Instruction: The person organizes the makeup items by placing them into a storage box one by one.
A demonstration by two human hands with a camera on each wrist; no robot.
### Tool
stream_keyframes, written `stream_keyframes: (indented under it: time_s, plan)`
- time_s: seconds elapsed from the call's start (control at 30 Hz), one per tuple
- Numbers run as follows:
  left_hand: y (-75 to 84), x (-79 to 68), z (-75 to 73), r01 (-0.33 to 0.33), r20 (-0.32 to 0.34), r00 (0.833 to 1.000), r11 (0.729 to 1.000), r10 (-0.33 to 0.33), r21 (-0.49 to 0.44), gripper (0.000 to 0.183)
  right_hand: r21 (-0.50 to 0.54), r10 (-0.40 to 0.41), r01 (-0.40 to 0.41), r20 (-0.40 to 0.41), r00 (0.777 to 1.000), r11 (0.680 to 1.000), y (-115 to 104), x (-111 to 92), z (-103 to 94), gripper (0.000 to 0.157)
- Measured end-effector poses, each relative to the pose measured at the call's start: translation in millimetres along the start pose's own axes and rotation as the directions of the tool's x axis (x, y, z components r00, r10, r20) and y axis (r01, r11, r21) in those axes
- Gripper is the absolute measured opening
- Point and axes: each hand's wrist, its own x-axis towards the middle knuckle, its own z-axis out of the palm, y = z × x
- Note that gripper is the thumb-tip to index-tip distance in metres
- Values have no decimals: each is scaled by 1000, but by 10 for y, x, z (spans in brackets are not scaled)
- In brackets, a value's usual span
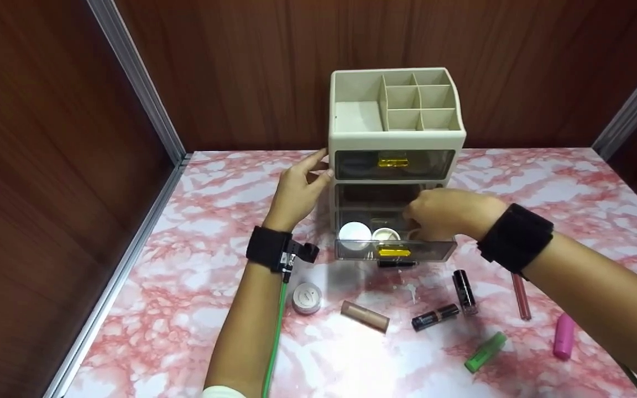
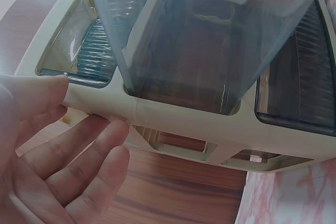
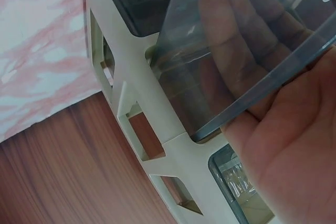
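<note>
The drawer organizer (image 1: 351, 142) stands upright on the marbled tabletop (image 1: 230, 221), its middle drawer (image 1: 360, 254) pulled well out. Your left hand (image 1: 300, 185) touches the organizer's left front corner, fingers extended and spread, gripping nothing. Your right hand (image 1: 448, 213) reaches over the drawer's side wall, fingers inside and partly bent; whether they hold anything cannot be told.

CAUTION: Tipping. The extended drawer overhangs the tabletop. Pressing down with your right hand could pitch the organizer forward, since your left hand only steadies one corner.

CAUTION: Drawer release. Pulling further could free the drawer from its slot and spill the white-lidded jar (image 1: 355, 232) and the smaller cream jar (image 1: 386, 234), which sit side by side behind the yellow handle (image 1: 394, 251).

CAUTION: Pinching. Closing the drawer before your fingers clear the wall could trap them against the frame.

CAUTION: Displacement. A black tube (image 1: 397, 264) lies near the drawer's front, and a black lipstick tube (image 1: 465, 292) lies to its right. A low sweep of your right forearm could roll the red pencil-like tube (image 1: 522, 297) beneath it.
</note>
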Motion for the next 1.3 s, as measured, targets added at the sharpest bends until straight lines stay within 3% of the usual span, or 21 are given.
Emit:
stream_keyframes:
  time_s: [0.5,0.7,0.8,0.97,1.1,1.17,1.3]
  plan:
    - [-2,-7,5,-7,-2,1000,1000,7,7,42,-15,-60,59,-63,996,998,36,-18,32,13]
    - [-1,-3,5,-13,-2,1000,1000,13,16,42,38,-150,161,-196,969,986,97,-24,86,10]
    - [-9,-3,1,-21,-5,1000,1000,21,21,42,62,-208,239,-316,925,969,149,-30,110,8]
    - [-7,-5,7,-18,-5,1000,1000,18,7,42,106,-221,324,-536,815,940,282,-107,156,6]
    - [0,-2,14,-19,-1,1000,1000,19,7,42,158,-147,343,-685,713,926,406,-210,226,5]
    - [-3,-1,14,-20,-2,1000,1000,20,1,42,198,-88,336,-734,674,921,462,-258,266,6]
    - [-20,-3,9,-25,-4,1000,1000,24,-14,43,329,75,298,-774,629,896,542,-344,329,6]
